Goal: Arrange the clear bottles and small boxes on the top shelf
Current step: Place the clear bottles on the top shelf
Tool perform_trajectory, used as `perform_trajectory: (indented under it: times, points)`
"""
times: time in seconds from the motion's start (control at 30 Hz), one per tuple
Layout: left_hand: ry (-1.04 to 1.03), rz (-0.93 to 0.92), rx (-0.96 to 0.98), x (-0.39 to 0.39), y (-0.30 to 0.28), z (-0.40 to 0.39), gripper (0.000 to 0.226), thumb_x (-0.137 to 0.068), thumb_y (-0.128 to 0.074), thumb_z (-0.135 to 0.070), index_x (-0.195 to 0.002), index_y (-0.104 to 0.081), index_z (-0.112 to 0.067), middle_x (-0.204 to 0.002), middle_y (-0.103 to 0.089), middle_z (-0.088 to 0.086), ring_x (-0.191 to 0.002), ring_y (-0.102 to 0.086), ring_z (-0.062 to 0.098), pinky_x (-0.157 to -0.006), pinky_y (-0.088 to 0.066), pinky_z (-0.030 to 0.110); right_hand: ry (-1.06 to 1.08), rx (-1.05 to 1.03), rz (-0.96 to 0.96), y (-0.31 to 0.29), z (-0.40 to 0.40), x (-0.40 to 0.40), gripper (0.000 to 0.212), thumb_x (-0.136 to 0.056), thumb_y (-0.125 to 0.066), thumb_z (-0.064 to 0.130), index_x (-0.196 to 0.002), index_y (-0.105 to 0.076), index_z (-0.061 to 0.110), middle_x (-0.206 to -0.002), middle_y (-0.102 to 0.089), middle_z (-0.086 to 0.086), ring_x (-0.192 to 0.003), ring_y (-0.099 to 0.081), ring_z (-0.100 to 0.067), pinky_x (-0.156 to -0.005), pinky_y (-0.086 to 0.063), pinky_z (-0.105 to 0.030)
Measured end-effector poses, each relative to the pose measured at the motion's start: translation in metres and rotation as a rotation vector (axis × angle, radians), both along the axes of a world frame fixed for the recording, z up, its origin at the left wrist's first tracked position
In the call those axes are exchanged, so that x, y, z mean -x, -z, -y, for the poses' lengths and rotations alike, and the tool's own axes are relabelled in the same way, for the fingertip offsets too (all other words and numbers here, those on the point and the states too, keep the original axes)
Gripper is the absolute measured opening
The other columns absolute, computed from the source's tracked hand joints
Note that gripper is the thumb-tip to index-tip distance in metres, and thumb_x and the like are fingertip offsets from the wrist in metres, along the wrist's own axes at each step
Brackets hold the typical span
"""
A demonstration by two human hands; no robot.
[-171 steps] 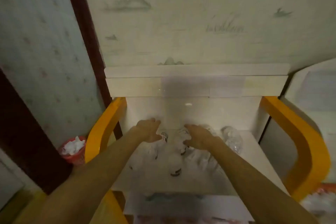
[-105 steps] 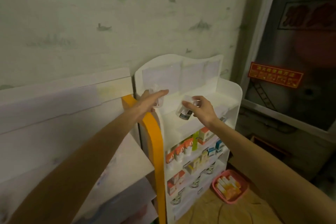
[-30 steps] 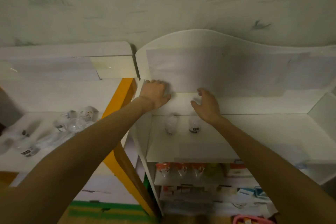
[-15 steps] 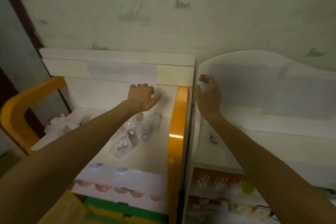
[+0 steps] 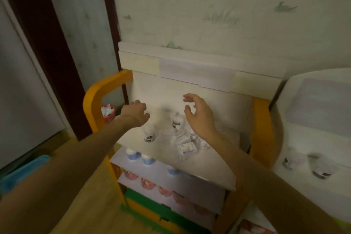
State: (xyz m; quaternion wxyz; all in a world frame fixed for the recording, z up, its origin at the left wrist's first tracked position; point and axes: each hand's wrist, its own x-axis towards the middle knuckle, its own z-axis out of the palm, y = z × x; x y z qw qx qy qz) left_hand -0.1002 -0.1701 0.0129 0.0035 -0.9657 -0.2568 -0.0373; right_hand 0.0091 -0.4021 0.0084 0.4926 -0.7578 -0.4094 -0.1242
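Your left hand [image 5: 137, 113] and right hand [image 5: 199, 115] hover empty, fingers loosely spread, above the clear bottles [image 5: 177, 121] lying on the top shelf [image 5: 201, 165]; the right is nearer the cluster

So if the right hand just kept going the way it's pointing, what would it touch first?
Probably the clear bottle just ahead of the right hand, left of its open fingers; otherwise the shelf's back panel. Depth is hard to judge.

**Colours and Patterns**

Shelf unit side rails [image 5: 91, 100]: orange. Top shelf [image 5: 199, 165]: white. Clear bottles [image 5: 149, 133]: dark label bands. Wallpaper [image 5: 218, 15], at 12 o'clock: pale, with grey-green cloud and grass motifs. Bin [image 5: 22, 171], at 8 o'clock: blue.
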Motion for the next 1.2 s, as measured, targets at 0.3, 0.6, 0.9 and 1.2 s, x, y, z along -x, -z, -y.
perform_trajectory:
  times: [0.3,0.6,0.9,1.2]
  points:
    - [0.011,-0.125,0.169,-0.006,0.054,-0.054,0.064,-0.088,-0.053,-0.067,-0.135,-0.051,-0.024,-0.131,-0.058,0.0,-0.109,-0.057,0.019,-0.089,-0.051,0.03,0.047,0.64,0.017,0.063,-0.081,-0.047,0.058,-0.091,-0.059,0.028,-0.144,-0.04,0.015,-0.141,-0.048,-0.007,-0.129,-0.044,-0.027,-0.108,-0.035,-0.037]
    - [0.179,-0.5,0.313,-0.085,0.082,-0.083,0.098,-0.063,-0.068,-0.08,-0.142,-0.044,-0.028,-0.138,-0.053,-0.003,-0.123,-0.051,0.022,-0.104,-0.042,0.036,0.114,0.972,0.143,0.101,-0.136,-0.113,0.066,-0.078,-0.051,0.057,-0.135,-0.046,0.024,-0.131,-0.054,-0.005,-0.117,-0.051,-0.028,-0.104,-0.034,-0.043]
    - [0.171,-0.483,0.472,-0.123,0.089,-0.1,0.08,-0.075,-0.071,-0.065,-0.139,-0.049,-0.022,-0.116,-0.061,0.0,-0.082,-0.07,0.016,-0.075,-0.061,0.031,0.12,1.085,0.161,0.136,-0.146,-0.128,0.078,-0.074,-0.047,0.062,-0.138,-0.04,0.018,-0.137,-0.051,-0.008,-0.12,-0.05,-0.03,-0.107,-0.031,-0.052]
    - [0.294,-0.434,0.309,-0.12,0.09,-0.109,0.078,-0.078,-0.058,-0.074,-0.137,-0.051,-0.023,-0.13,-0.059,-0.001,-0.112,-0.056,0.021,-0.1,-0.047,0.038,0.057,0.995,0.069,0.103,-0.144,-0.127,0.051,-0.08,-0.059,0.053,-0.116,-0.058,0.017,-0.116,-0.063,-0.005,-0.102,-0.061,-0.027,-0.087,-0.049,-0.039]
